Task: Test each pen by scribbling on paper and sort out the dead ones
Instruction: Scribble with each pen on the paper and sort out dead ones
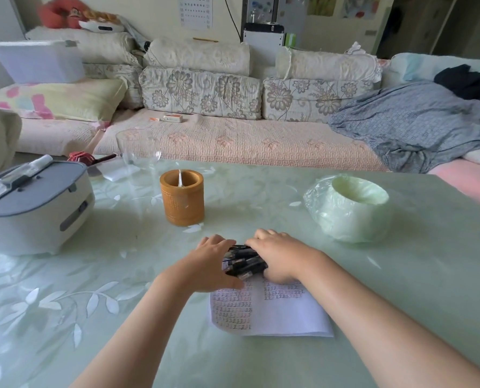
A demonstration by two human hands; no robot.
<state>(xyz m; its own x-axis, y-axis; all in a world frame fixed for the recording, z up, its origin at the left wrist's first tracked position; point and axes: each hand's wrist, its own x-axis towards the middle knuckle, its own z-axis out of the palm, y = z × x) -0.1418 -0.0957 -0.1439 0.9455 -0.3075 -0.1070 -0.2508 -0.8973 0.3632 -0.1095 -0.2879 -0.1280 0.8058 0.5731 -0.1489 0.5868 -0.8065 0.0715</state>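
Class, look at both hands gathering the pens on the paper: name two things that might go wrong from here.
The pens are bunched loosely between the left hand and right hand; some may roll away across the smooth table. The paper already carries writing, so fresh scribbles could be hard to tell apart.

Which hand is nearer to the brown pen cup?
The left. The left hand lies on the left side of the pile of pens, just in front of the brown pen cup; the right hand covers the pile's right side, farther off.
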